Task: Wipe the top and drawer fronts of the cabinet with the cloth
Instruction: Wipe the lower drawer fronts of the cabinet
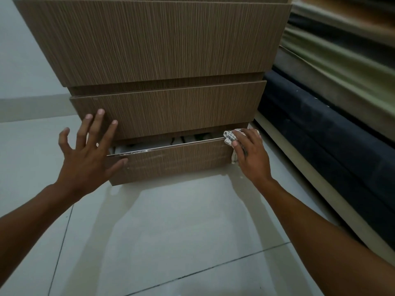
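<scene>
The pale tiled floor [171,242] bears a wooden cabinet [162,45] beside a bed [320,129].

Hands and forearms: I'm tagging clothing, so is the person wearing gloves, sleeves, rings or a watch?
No. The left hand and right hand are bare, without gloves or rings. Both forearms are uncovered to the picture's edge: no sleeve, watch or bracelet shows.
</scene>
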